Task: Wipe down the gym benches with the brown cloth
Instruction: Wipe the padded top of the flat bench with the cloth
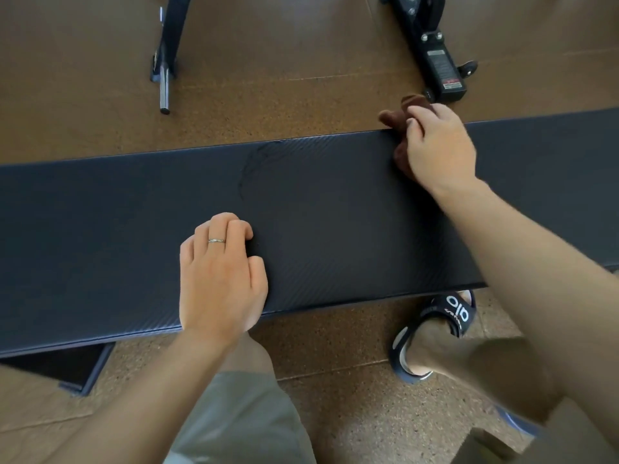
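A long black padded gym bench (pixel 335 209) runs across the view from left to right. My right hand (pixel 438 145) grips the brown cloth (pixel 393 118) at the bench's far edge, right of centre; the cloth bunches out past my fingers and partly hangs over that edge. My left hand (pixel 219 272) rests on the bench top near its front edge, fingers curled down against the pad, holding nothing. A faint wavy mark shows on the pad near the far edge at centre.
Brown speckled rubber floor (pixel 301 61) lies all round. Black equipment legs stand beyond the bench: one with a chrome peg (pixel 164 85) at left, one with a label (pixel 442 68) at right. My sandalled foot (pixel 435 333) is under the bench's front edge.
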The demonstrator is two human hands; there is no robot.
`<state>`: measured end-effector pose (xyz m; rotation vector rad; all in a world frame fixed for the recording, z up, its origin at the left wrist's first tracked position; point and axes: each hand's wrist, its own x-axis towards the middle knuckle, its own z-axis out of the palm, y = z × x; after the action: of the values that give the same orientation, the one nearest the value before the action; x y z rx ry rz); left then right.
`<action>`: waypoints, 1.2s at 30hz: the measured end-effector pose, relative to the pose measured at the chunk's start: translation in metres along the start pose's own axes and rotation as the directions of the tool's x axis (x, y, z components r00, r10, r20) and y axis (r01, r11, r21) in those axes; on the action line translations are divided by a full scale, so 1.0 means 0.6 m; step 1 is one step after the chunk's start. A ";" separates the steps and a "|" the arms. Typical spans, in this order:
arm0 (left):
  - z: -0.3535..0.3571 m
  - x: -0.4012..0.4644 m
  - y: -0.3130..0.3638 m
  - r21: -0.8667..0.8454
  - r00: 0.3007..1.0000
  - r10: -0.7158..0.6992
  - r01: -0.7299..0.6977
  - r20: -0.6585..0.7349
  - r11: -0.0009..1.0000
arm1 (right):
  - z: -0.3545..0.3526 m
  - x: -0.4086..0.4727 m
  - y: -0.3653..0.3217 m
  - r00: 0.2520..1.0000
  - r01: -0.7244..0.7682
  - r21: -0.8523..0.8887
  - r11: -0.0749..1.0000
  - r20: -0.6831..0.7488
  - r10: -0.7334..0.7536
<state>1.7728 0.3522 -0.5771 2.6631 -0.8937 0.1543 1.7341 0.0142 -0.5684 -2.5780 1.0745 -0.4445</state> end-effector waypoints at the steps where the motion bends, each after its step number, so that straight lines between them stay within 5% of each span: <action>1: 0.000 0.000 0.000 0.009 1.000 0.005 -0.005 0.002 1.000 | 0.006 -0.012 -0.018 1.000 -0.028 -0.037 0.999 -0.012 0.028; 4: -0.001 0.002 0.002 0.022 1.000 0.017 -0.018 0.014 1.000 | 0.041 -0.075 -0.115 0.998 0.060 -0.088 0.994 -0.025 -0.062; 8: -0.007 0.000 0.004 0.045 0.999 0.007 -0.008 0.034 0.999 | 0.089 -0.155 -0.241 0.946 0.319 0.048 0.946 0.044 -0.321; 13: -0.006 0.003 0.000 0.059 0.999 0.015 -0.018 0.051 0.998 | 0.070 -0.124 -0.217 0.891 0.424 0.153 0.893 0.108 -0.442; 15: -0.005 0.003 -0.003 0.036 0.998 0.014 -0.016 0.058 0.999 | 0.041 -0.088 -0.156 0.921 0.361 0.139 0.922 0.105 -0.376; 20: -0.004 0.003 -0.001 0.011 0.999 0.010 -0.010 0.044 1.000 | -0.042 -0.001 0.046 0.998 -0.067 -0.001 0.998 -0.006 0.067; 24: -0.003 0.002 -0.001 0.017 1.000 0.010 -0.011 0.029 1.000 | -0.020 -0.015 0.017 0.986 -0.157 -0.017 0.987 -0.051 0.156; 31: -0.006 -0.001 -0.001 0.021 0.999 0.028 -0.028 0.032 0.999 | 0.060 -0.184 -0.227 0.936 0.346 0.111 0.932 0.030 -0.351; 36: -0.007 0.000 -0.007 -0.007 0.999 0.020 -0.020 0.047 1.000 | 0.025 -0.221 -0.157 0.869 0.456 0.151 0.877 0.136 -0.475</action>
<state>1.7752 0.3565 -0.5744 2.6623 -0.9335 0.0936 1.7105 0.1758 -0.5658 -2.6995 0.3443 -0.3710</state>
